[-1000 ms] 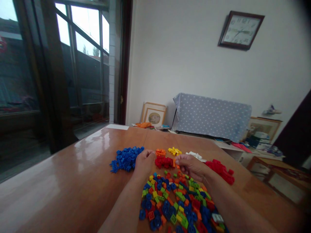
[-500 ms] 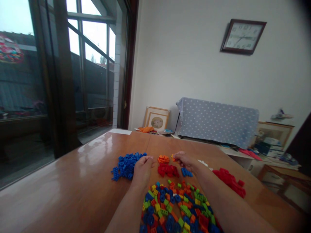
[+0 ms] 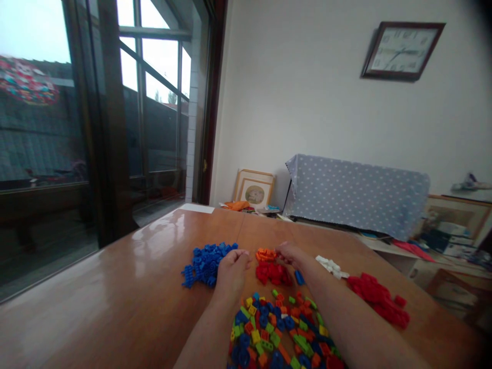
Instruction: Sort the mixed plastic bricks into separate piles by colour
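Observation:
My left hand [image 3: 233,265] is closed just right of the blue pile [image 3: 207,262], its fingertips pinched together; whatever they hold, if anything, is too small to name. My right hand [image 3: 290,252] is at the right edge of the small orange pile [image 3: 266,254], fingers bent and partly hidden, so its grip is unclear. Right below the orange pieces lies a red pile [image 3: 273,273]. A blue piece [image 3: 299,278] shows beside my right forearm. Nearer to me, between my forearms, spread many mixed colored bricks [image 3: 274,328].
White pieces [image 3: 331,267] and a larger red pile [image 3: 378,299] lie on the right of the wooden table [image 3: 146,287]. Behind stand a cloth-covered object [image 3: 357,192] and framed pictures [image 3: 253,188]. A white sheet [image 3: 197,208] rests at the far left edge.
My right hand has moved left, against the orange pile; the orange-yellow piece seen in its fingers before no longer shows. The view has shifted slightly. My left hand stays closed by the blue pile.

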Demonstrator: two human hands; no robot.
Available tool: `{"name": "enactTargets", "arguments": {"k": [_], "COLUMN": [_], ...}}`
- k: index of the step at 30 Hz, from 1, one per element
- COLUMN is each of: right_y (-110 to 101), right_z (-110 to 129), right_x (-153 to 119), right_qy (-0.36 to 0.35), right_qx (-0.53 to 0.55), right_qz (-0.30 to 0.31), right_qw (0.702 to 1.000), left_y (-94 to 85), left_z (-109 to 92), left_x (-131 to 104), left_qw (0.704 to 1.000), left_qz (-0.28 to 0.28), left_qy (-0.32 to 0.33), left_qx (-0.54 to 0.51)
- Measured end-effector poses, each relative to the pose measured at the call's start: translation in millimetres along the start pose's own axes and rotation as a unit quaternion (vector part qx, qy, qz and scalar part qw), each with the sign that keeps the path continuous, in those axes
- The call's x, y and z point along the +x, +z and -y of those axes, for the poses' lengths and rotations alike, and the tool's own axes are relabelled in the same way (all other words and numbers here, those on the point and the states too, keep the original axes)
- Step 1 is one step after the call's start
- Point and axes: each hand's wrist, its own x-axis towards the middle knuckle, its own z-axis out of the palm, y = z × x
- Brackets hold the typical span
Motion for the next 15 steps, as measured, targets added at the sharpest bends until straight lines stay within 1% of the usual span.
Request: {"name": "enactTargets", "arguments": {"k": [8,15], "right_y": [-10.1,-3.2], "right_z": [-5.8,-3.5], "right_x": [0.1,0.5], "right_qy": [-0.002,-0.022], "right_qx": [0.019,0.053], "right_qz": [-0.01,-0.009], "right_qw": [1.0,0.998], "left_y": [-0.3,-0.4], "left_z": [-1.9,-1.6], "left_x": [-1.8,-1.9], "left_qw": [1.0,1.0], "left_qz": [0.0,0.002], "left_qy": [-0.004,0.001], "left_qx": [0.004,0.002]}}
